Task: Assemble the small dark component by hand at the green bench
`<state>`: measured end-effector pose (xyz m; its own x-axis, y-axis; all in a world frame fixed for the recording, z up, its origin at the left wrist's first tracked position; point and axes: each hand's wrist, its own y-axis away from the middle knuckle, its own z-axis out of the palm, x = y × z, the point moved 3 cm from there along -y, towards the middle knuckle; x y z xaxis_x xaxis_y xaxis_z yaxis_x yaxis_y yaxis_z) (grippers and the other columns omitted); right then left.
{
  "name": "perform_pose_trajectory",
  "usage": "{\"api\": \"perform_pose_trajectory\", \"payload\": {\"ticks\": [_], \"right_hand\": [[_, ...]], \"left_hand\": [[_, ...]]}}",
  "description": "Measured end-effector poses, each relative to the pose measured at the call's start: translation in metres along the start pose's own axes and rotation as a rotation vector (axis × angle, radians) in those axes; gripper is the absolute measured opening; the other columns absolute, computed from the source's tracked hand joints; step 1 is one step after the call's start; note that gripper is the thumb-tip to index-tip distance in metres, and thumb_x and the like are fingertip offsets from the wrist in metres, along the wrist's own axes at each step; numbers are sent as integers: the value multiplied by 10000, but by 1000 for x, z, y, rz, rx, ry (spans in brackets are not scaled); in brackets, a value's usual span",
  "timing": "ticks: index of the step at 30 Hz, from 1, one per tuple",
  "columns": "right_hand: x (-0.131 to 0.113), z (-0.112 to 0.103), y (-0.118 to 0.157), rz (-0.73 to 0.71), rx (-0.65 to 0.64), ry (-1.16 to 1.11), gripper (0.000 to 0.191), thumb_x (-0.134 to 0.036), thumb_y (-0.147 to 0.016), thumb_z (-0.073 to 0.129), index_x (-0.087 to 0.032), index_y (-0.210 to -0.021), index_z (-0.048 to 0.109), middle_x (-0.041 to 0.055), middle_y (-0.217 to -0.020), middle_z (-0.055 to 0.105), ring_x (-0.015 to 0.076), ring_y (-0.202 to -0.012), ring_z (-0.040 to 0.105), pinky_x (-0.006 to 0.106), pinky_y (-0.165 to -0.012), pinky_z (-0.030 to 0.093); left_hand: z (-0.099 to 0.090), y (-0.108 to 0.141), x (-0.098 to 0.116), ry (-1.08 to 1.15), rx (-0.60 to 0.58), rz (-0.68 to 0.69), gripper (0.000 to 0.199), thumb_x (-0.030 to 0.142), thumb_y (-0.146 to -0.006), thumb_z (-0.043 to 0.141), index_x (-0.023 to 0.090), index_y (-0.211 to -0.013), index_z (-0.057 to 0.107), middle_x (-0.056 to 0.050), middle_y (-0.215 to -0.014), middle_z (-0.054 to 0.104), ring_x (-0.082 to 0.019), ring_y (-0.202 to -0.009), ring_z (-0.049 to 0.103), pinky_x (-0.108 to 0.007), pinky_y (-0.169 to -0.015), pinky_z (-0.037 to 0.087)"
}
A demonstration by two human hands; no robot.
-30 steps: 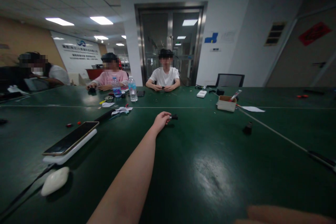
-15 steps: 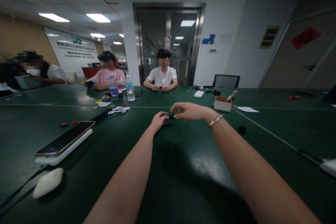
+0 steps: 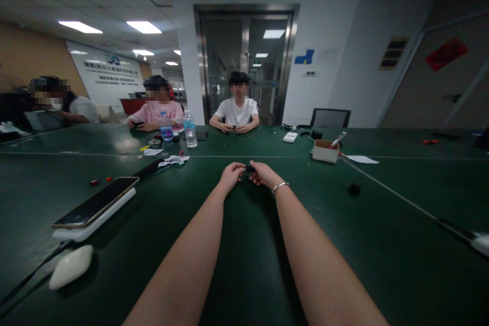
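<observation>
A small black piece (image 3: 249, 168) with a pale, metal-looking left end lies between my two hands, just above the table; it is too small to name. The fingers of my left hand (image 3: 231, 175) pinch its left end. My right hand (image 3: 264, 174), with a silver bracelet (image 3: 280, 186) at the wrist, closes thumb and fingers on its black right end. Off to the right, another small dark object (image 3: 355, 186) stands on the green table (image 3: 260, 254).
To the left, a phone (image 3: 97, 202) rests on a white block, beside a pale mouse-like object (image 3: 71, 267). Water bottles (image 3: 190, 130), paper scraps (image 3: 173, 161) and an open box (image 3: 325, 153) lie farther back. Several people sit across the table.
My right hand has lowered and turned, and its fingers have closed on the black end. The left hand keeps its hold in nearly the same place.
</observation>
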<state>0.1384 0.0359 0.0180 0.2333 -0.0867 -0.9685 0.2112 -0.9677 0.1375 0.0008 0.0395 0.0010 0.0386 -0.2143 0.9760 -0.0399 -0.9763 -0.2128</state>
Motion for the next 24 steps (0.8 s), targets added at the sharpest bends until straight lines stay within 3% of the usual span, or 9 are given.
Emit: {"api": "perform_pose_trajectory", "payload": {"ticks": [3, 8, 12, 19, 24], "right_hand": [[8, 0, 2, -148, -59, -215, 225, -353, -896, 452, -138, -917, 515, -6, -505, 551, 71, -349, 457, 147, -337, 322], [18, -8, 5, -163, -133, -402, 92, -225, -855, 537, -145, -876, 499, 37, -591, 624, 77, -415, 519, 157, -393, 407], [20, -9, 5, -151, -143, -436, 98, -206, -832, 579, -133, -853, 516, 71, -673, 651, 77, -473, 561, 162, -438, 447], [21, -10, 6, -170, -55, -478, 168, -186, -753, 668, -140, -840, 531, -27, -530, 543, 63, -433, 520, 150, -411, 417], [21, -13, 7, -204, -57, -487, 269, -78, -690, 682, -152, -922, 568, -20, -587, 577, 74, -482, 554, 167, -449, 456]], "left_hand": [[0, 2, 0, -38, -8, 11, 161, 186, -715, 558, 145, -856, 625, -31, -738, 584, -96, -636, 517, -169, -487, 397], [1, 4, 0, -71, -32, 19, 146, 205, -715, 575, 140, -835, 629, -32, -723, 595, -97, -637, 531, -176, -500, 389], [2, 3, 1, -32, -44, 26, 162, 253, -746, 556, 128, -832, 614, -13, -650, 570, -80, -559, 503, -184, -495, 380], [0, 4, 1, -67, -56, 77, 258, 327, -704, 628, 131, -872, 615, -1, -659, 549, -82, -566, 495, -189, -496, 394], [0, 4, -1, -100, -58, 67, 252, 287, -706, 641, 128, -900, 623, -12, -673, 560, -87, -589, 508, -184, -505, 399]]}}
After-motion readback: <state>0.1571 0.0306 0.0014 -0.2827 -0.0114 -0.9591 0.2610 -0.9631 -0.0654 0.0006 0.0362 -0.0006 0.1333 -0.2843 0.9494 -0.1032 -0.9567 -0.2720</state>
